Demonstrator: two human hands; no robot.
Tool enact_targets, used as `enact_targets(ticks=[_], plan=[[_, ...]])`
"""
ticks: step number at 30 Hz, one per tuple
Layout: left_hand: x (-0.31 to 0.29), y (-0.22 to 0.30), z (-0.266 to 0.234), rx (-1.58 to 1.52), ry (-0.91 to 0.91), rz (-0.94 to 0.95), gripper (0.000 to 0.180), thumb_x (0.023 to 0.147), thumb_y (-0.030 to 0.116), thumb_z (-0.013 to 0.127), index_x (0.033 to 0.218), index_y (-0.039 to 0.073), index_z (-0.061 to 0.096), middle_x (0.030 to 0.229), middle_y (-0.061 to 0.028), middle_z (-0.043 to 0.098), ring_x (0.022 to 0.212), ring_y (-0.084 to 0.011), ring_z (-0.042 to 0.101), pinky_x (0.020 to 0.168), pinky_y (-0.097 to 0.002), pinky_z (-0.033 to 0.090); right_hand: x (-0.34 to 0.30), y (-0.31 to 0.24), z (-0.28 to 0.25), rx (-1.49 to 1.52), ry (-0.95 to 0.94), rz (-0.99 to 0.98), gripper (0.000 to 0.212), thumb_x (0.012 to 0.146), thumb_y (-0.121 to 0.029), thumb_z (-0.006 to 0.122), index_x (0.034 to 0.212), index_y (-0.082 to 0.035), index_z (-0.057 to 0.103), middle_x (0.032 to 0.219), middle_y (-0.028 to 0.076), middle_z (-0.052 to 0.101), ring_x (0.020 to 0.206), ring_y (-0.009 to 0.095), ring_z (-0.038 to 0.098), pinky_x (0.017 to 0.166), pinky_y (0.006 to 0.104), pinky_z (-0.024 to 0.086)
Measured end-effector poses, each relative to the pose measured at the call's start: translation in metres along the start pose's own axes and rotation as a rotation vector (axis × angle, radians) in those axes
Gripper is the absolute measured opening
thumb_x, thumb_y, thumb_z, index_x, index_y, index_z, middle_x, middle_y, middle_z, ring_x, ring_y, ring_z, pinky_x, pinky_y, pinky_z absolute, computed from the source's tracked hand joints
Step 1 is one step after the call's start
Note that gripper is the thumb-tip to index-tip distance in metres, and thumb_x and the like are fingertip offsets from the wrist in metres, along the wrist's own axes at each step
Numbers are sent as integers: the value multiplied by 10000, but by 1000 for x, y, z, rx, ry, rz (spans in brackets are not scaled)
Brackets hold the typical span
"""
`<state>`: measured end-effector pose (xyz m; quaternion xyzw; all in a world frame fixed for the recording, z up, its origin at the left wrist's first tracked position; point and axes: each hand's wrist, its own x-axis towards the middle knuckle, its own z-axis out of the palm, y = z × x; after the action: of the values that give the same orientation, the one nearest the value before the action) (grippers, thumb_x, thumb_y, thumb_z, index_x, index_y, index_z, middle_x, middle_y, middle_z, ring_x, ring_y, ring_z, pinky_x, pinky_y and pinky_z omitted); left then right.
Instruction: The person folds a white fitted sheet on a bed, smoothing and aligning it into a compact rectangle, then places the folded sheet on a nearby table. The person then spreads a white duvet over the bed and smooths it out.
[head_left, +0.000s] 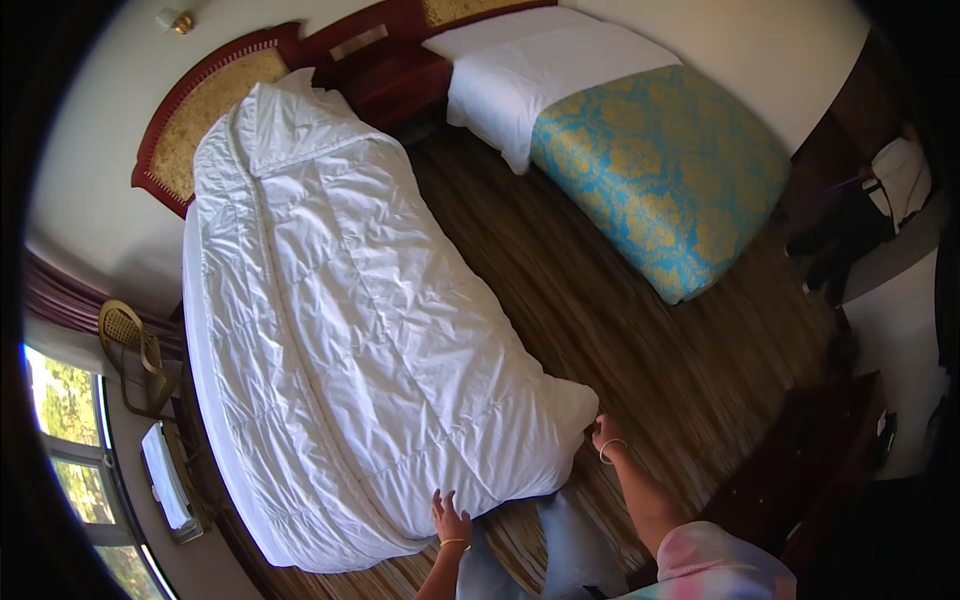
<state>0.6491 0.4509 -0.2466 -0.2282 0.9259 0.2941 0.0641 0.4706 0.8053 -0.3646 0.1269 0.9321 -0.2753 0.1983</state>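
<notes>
A rumpled white duvet (pixel 360 300) covers the bed in front of me, with long folds running down its left part. My right hand (pixel 606 436), a bangle at its wrist, is closed at the near right corner of the duvet, which is pulled out towards it. My left hand (pixel 452 520) is at the near edge of the duvet. Its fingers are spread over the cloth, and nothing shows in its grasp. Along the left side of the bed a strip of white sheet (pixel 200 340) shows below the duvet.
A second bed with a blue and gold patterned runner (pixel 650 170) stands at the far right, beyond the wooden floor (pixel 560 290). At left are a cane chair (pixel 130 345) and a window (pixel 75 440). Another person (pixel 895 185) is at the far right. Dark red furniture (pixel 800 470) stands at near right.
</notes>
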Motion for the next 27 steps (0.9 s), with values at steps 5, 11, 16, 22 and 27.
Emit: enact_targets(ticks=[5, 11, 16, 22, 27], plan=[[36, 92, 67, 106, -55, 16, 681, 638, 34, 578, 1287, 139, 400, 1392, -146, 253, 1266, -348, 257, 1027, -441, 234, 91, 62, 35, 158, 8, -18, 336, 782, -173, 572, 1062, 7, 526, 1055, 214, 556, 1015, 344, 523, 855, 388, 422], [44, 142, 124, 120, -242, 141, 723, 659, 48, 569, 1335, 167, 343, 1416, -140, 230, 1299, -332, 224, 1040, -433, 217, 139, 72, 61, 183, -298, -28, 471, 836, -395, 472, 1044, 18, 562, 1048, 221, 571, 996, 342, 537, 841, 386, 418], [52, 145, 148, 89, -279, 197, 712, 664, 56, 576, 1330, 197, 366, 1415, -125, 241, 1291, -334, 238, 1029, -433, 242, 165, 81, 46, 411, -607, 167, 614, 831, -564, 415, 961, -2, 627, 912, 154, 638, 898, 269, 590, 797, 357, 419], [56, 131, 141, 81, -358, 178, 755, 682, 86, 575, 1366, 224, 286, 1425, -128, 214, 1291, -348, 234, 1022, -446, 253, 113, 70, -36, 263, -589, 204, 690, 595, -591, 705, 960, -9, 640, 895, 130, 653, 821, 230, 624, 750, 316, 481], [63, 104, 138, 5, -454, 183, 758, 719, 174, 613, 1376, 222, 238, 1420, -161, 201, 1288, -371, 222, 1023, -448, 261, 5, -14, -137, 549, -854, -31, 628, 708, -297, 739, 1186, 16, 481, 1108, 143, 579, 1005, 214, 562, 886, 322, 435]])
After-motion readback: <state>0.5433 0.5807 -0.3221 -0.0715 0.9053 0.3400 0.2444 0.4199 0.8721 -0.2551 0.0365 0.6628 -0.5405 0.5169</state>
